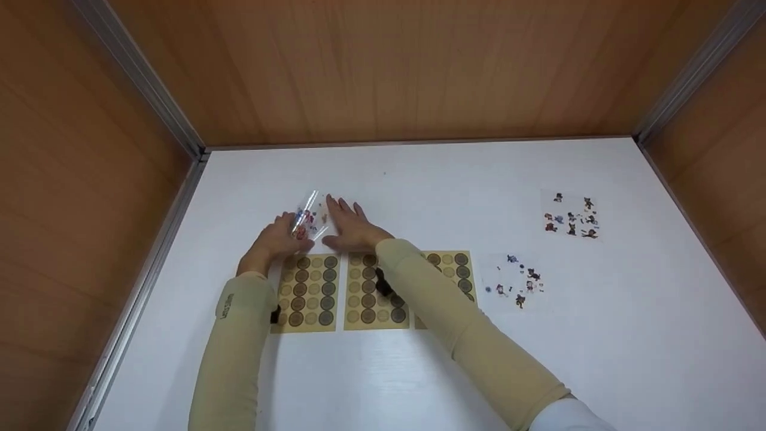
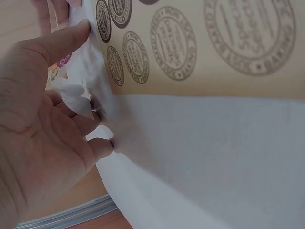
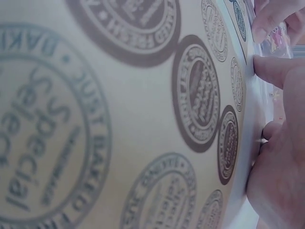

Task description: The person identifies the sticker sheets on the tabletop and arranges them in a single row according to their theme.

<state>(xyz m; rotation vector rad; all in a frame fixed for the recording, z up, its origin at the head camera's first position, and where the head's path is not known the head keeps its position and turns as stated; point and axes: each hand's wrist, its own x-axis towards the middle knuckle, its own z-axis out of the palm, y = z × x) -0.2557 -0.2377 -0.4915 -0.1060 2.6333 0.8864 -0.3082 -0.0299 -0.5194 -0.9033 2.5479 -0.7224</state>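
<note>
A small clear sheet with colourful cartoon stickers [image 1: 313, 218] lies on the far left part of the white table, its left side bowed up and glossy. At that raised side my left hand [image 1: 276, 238] holds the sheet between thumb and curled fingers. Flat beside it, my right hand [image 1: 353, 228] rests palm down over the sheet's right side, fingers straight and pointing away. Just below the hands are a left sheet of round brown labels [image 1: 313, 289], a middle label sheet [image 1: 361, 299] and a right label sheet [image 1: 453, 263]. My right forearm hides part of the middle and right ones.
Two more clear cartoon sticker sheets lie to the right: a nearer one [image 1: 520, 301] beside the right label sheet and a farther one [image 1: 571, 227]. Wood-grain panels [image 1: 383, 72] with metal edging wall the table at the back and sides.
</note>
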